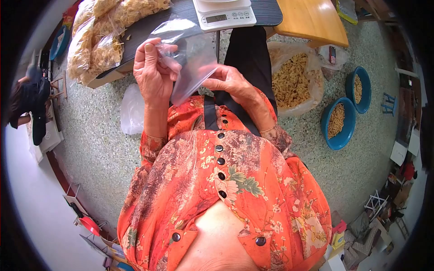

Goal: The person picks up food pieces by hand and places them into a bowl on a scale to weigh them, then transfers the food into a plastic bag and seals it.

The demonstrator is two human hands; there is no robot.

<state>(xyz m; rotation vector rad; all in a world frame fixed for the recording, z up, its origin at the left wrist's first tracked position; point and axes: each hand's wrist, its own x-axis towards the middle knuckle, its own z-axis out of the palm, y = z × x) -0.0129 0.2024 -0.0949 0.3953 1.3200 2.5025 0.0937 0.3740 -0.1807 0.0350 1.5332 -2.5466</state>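
A clear plastic bag spans the space between my two hands, above my lap. My left hand is closed on its left side, with some fingertips seen through the film. At the bag's right edge, my right hand pinches the film between thumb and fingers. The bag looks flat and holds nothing that I can see. Just beyond it, a white digital scale stands on the dark table; its display is lit but hard to read.
Filled clear bags of pale, flaky food pile up at the left. On the right floor stand a large lined container of brownish pieces and two blue basins of stick-shaped food. A wooden stool adjoins the table. Another person is far left.
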